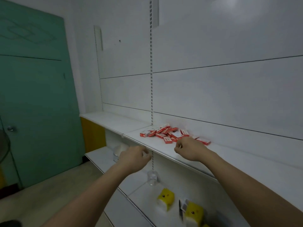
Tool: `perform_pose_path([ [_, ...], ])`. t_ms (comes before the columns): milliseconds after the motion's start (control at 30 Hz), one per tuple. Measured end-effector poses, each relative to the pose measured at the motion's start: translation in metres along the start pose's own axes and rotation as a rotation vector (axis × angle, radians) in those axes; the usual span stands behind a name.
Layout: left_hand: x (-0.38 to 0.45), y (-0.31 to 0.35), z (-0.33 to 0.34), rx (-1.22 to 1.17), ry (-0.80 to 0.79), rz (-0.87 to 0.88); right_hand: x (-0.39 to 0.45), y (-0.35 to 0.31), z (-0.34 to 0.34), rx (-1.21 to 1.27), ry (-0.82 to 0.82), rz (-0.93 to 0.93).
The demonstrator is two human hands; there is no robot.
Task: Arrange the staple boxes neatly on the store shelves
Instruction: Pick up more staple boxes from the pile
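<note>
Several small red and white staple boxes (170, 134) lie in a loose, untidy heap on the white shelf (160, 147), just right of the slotted upright. My right hand (188, 149) hovers over the shelf right in front of the heap, fingers loosely curled, holding nothing I can see. My left hand (133, 158) is lower and to the left, in front of the shelf's front edge, fingers also loosely curled and empty. Neither hand touches a box.
A slotted metal upright (151, 63) runs up the white back panel. On the lower shelf stand a clear glass (152, 177), yellow items (165, 198) and a white object (119, 150). A green door (36, 95) is at left.
</note>
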State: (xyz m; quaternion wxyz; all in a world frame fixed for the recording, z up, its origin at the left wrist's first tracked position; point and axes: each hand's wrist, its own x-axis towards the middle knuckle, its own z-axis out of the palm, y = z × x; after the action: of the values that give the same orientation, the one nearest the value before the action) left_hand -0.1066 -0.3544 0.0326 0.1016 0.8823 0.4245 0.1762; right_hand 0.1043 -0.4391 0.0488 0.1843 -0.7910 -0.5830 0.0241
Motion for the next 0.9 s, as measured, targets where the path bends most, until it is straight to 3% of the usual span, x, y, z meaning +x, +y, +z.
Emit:
perform_pose_path([
  [233, 0.109, -0.055, 0.023, -0.023, -0.045, -0.027, 0.115, 0.011, 0.054, 0.137, -0.027, 0.031],
  [467, 0.202, -0.102, 0.039, -0.090, -0.041, -0.059, 0.210, 0.016, 0.063, 0.170, 0.041, 0.053],
  [900, 0.320, -0.165, 0.076, -0.365, -0.083, 0.050, 0.301, -0.013, 0.115, 0.084, 0.215, 0.237],
])
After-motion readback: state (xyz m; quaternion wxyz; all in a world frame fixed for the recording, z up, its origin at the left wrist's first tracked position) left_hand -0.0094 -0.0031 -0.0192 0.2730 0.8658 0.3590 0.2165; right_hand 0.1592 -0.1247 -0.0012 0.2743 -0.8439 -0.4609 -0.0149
